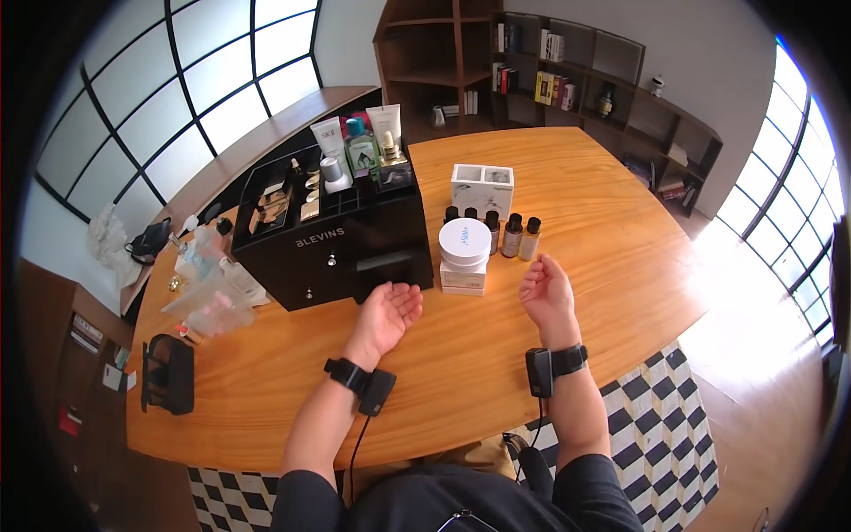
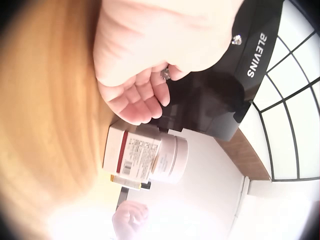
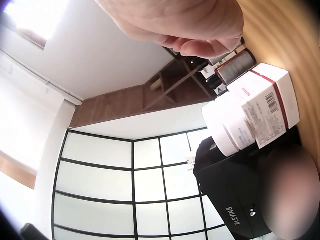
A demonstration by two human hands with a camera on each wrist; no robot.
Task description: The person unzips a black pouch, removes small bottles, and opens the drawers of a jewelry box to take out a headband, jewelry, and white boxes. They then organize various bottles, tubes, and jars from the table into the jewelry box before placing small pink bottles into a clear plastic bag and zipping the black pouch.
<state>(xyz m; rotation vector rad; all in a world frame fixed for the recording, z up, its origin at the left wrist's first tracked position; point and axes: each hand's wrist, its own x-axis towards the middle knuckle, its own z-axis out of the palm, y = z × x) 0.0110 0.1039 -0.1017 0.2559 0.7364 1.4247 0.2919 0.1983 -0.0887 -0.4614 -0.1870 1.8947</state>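
My left hand is palm up with relaxed fingers, holding nothing, just in front of a black cosmetics organizer lettered BLEVINS. In the left wrist view its fingertips lie over the organizer's dark front. My right hand hangs above the table's right part, fingers loosely curled around nothing, near a small amber bottle with a black cap. Between the hands, a white round jar sits on a white box; a red band and a barcode show on the box in the right wrist view.
More black-capped bottles stand behind the jar, before a white marbled two-compartment holder. Tubes and bottles fill the organizer's top, among them a green bottle. A clear bag and a black case lie at left on the wooden table.
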